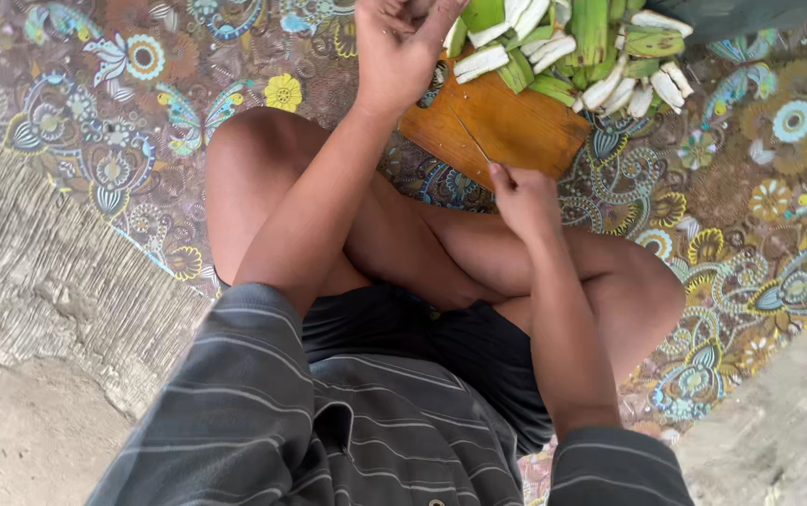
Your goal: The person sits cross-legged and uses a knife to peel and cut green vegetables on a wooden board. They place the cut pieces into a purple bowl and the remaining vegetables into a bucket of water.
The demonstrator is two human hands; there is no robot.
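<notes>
Left hand [394, 52], grip contents unclear, at 11 o'clock of wooden board [506, 126]; right hand [523, 199] closed on knife [472, 141]; peeled green bananas [591, 56] at 12.

The cutting board [506, 126] lies on the mat [759, 187] before the person's crossed legs, with cut plantain pieces [600, 56] heaped along its far edge and right.

At top centre the left hand [401, 52] reaches into peeled green banana pieces [572, 52] heaped on a wooden board [506, 126]; mid-frame, the right hand [523, 199] closes around a thin knife [472, 141].
</notes>
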